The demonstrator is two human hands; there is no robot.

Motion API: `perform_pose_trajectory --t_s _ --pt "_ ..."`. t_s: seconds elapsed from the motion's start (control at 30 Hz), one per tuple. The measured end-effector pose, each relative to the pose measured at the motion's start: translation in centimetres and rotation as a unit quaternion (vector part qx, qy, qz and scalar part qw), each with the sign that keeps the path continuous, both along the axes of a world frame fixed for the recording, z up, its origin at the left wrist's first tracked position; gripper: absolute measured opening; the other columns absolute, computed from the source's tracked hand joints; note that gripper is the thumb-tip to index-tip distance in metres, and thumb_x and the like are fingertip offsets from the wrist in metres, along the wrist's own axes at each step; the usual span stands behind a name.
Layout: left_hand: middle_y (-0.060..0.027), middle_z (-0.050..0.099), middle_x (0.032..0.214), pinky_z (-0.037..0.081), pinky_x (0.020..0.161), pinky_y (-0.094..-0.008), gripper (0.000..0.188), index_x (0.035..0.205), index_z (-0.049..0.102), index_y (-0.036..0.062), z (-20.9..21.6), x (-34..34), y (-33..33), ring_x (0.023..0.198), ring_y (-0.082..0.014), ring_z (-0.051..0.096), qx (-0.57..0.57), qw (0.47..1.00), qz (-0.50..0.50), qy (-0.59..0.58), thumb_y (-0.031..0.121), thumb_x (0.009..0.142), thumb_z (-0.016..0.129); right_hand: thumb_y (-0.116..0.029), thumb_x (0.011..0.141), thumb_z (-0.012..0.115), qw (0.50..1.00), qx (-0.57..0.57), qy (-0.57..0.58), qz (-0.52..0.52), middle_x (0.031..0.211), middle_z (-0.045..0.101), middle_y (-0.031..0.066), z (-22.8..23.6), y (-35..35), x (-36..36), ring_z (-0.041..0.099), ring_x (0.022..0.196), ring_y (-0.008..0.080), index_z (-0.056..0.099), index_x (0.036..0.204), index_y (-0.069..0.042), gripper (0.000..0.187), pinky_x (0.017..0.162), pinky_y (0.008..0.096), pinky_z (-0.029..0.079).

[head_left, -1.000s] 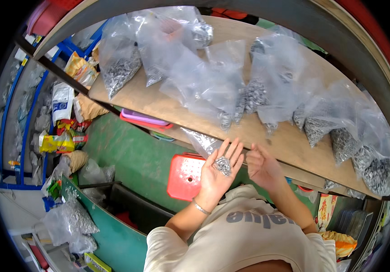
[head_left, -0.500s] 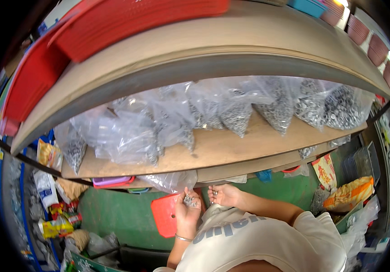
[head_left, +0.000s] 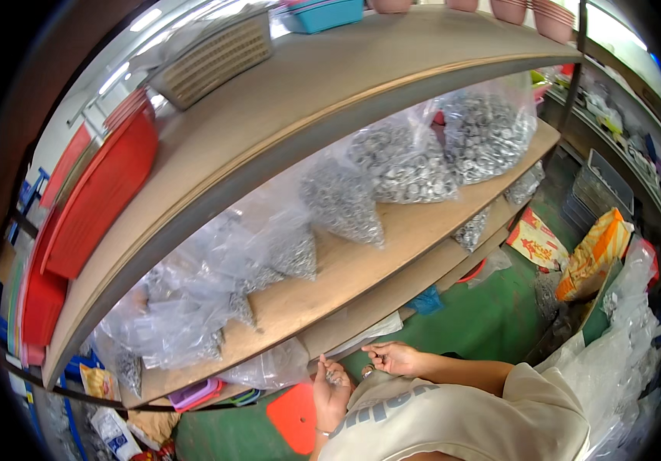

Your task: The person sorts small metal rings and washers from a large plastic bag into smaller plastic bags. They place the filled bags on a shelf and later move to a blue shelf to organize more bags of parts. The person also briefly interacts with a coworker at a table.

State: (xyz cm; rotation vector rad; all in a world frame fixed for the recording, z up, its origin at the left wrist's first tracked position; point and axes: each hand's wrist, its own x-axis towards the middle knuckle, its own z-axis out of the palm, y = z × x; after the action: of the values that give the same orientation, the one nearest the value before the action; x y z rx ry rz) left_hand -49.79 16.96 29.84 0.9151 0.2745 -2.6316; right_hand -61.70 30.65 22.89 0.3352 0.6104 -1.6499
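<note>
My left hand [head_left: 332,393] is cupped with the palm up, its fingers curled round several small shiny metal pieces [head_left: 335,377]. They are too small to tell their kind. My right hand [head_left: 392,359] is held close by on the right, fingers bent and drawn together. A glint shows below its fingertips, but what they hold I cannot make out. Both hands are in front of my shirt, below the shelf edge. Beyond them, clear plastic bags [head_left: 342,201] full of small silvery metal parts line the wooden shelf [head_left: 353,269].
A red plastic tray [head_left: 292,419] is beside my left hand, low down. Red basins [head_left: 104,196] and a beige basket [head_left: 215,61] stand on the upper shelf [head_left: 330,69]. At the right are an orange-and-white sack [head_left: 593,253], grey crates [head_left: 599,188] and crumpled clear plastic [head_left: 614,369].
The view has swung right, so the shelf slants and more of its right end shows. Both hands appear lower in the picture and stay close together, the left still cupping the metal pieces.
</note>
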Motion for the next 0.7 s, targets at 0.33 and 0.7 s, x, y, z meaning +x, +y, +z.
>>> perform_pose_trajectory --t_s 0.33,0.7 --pt "-0.0091 0.057 0.083 0.047 0.069 -0.0317 0.014 0.091 0.056 0.0015 -2.8 1.7 3.2 0.077 -0.0191 0.055 -0.052 0.998 -0.016 0.002 0.01 0.084 0.048 -0.021 0.092 0.04 0.994 -0.062 -0.075 0.049 0.05 0.023 -0.0051 -0.6 2.5 -0.8 0.022 0.039 0.0072 0.05 0.099 -0.004 0.021 0.037 0.0218 0.019" --pt "-0.0157 0.049 0.115 0.046 0.086 -0.0359 0.035 0.124 0.037 -0.0003 -2.0 8.1 6.8 0.099 -0.0241 0.053 -0.059 0.983 0.161 0.067 0.009 0.09 0.038 -0.015 0.088 0.048 0.967 -0.035 0.094 0.236 0.058 0.036 -0.0012 3.5 -0.2 2.9 0.035 0.05 0.0094 0.052 0.096 -0.002 0.015 0.046 0.0231 0.029"
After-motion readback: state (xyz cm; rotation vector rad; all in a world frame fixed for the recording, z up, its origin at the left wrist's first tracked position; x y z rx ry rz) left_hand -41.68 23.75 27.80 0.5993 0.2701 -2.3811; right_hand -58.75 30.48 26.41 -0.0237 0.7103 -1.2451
